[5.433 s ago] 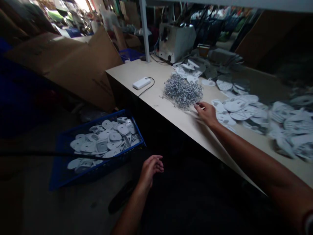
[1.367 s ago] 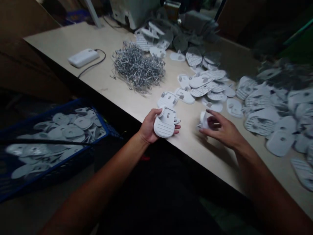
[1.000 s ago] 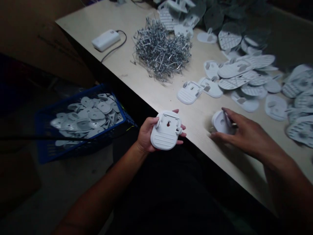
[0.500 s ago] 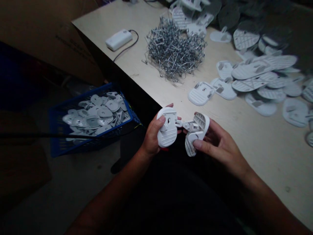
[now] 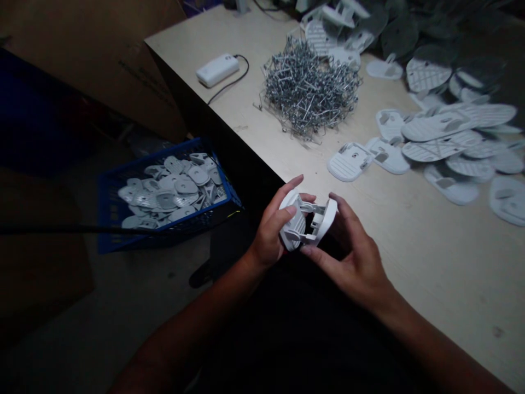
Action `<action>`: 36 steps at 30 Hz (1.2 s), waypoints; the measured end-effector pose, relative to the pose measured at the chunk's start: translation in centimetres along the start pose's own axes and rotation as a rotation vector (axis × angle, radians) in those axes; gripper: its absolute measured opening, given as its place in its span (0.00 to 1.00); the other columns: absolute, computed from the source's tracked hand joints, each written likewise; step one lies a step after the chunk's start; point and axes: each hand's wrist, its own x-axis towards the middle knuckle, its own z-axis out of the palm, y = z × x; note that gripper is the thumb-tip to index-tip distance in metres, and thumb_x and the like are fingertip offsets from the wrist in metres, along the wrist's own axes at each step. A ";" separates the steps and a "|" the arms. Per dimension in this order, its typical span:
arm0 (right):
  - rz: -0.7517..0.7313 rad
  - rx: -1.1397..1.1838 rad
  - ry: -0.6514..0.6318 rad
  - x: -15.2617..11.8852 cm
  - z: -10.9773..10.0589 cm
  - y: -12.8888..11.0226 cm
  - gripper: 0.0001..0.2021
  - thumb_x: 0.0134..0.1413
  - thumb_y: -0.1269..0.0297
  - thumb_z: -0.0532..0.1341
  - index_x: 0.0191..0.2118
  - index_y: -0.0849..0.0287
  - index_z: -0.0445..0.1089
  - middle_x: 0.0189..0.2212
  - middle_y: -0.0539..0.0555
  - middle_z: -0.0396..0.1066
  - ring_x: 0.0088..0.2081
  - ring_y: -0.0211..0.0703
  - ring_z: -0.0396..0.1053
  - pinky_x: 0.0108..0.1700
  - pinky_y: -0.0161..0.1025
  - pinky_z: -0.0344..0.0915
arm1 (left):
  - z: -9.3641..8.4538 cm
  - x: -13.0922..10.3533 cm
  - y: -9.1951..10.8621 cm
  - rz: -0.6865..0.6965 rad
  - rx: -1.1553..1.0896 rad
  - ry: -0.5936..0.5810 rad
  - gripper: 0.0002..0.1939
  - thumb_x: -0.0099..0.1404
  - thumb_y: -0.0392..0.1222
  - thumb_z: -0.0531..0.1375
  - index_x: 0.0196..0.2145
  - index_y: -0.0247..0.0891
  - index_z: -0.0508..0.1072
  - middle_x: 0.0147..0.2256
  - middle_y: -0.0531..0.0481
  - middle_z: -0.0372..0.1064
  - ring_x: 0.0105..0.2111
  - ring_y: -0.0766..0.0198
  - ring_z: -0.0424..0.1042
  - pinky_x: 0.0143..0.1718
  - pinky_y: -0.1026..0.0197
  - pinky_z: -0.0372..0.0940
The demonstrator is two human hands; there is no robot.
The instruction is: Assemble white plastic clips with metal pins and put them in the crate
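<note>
Over my lap, just off the table edge, my left hand (image 5: pixel 270 230) grips a white plastic oval piece (image 5: pixel 290 232), thumb pressed on its inner face. My right hand (image 5: pixel 355 251) holds a second white plastic piece (image 5: pixel 326 223) by its outer side, thumb low and fingers at the top. The two pieces face each other at an angle and meet at their hinge-like arms, with a gap between the plates. Whether the arms are locked together I cannot tell.
On the table (image 5: pixel 435 246) lie a heap of bent metal wire springs (image 5: pixel 309 87), a white power bank (image 5: pixel 217 69) with a cable, and piled white plastic pieces (image 5: pixel 459 126). A blue basket (image 5: pixel 104 219) of similar pieces stands at left on the floor. A cardboard box (image 5: pixel 102 49) is behind.
The two white pieces have come together. The right one has turned so that its inner side faces the left one, and the left piece has tilted inward. The view has shifted slightly.
</note>
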 end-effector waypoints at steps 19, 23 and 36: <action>-0.152 -0.067 -0.012 0.0 0.3 -0.5 0.51 0.56 0.57 0.76 0.78 0.45 0.47 0.64 0.57 0.70 0.60 0.60 0.73 0.61 0.54 0.74 | 2.1 -2.0 1.3 0.122 0.193 0.165 0.21 0.72 0.48 0.56 0.59 0.41 0.72 0.49 0.44 0.75 0.45 0.55 0.74 0.45 0.58 0.70; -0.136 0.017 -0.063 0.6 0.5 -0.5 0.52 0.56 0.57 0.76 0.78 0.45 0.47 0.64 0.57 0.70 0.61 0.60 0.72 0.64 0.56 0.71 | 1.8 -2.0 1.7 0.145 0.223 0.186 0.21 0.69 0.46 0.56 0.58 0.41 0.73 0.49 0.44 0.76 0.43 0.55 0.75 0.43 0.58 0.70; -0.219 -0.064 -0.051 1.0 0.8 -0.6 0.52 0.58 0.57 0.75 0.79 0.46 0.44 0.69 0.59 0.64 0.64 0.60 0.70 0.66 0.56 0.70 | 2.8 -1.8 1.7 0.172 0.190 0.202 0.23 0.70 0.47 0.56 0.60 0.41 0.73 0.50 0.45 0.76 0.42 0.57 0.74 0.41 0.60 0.68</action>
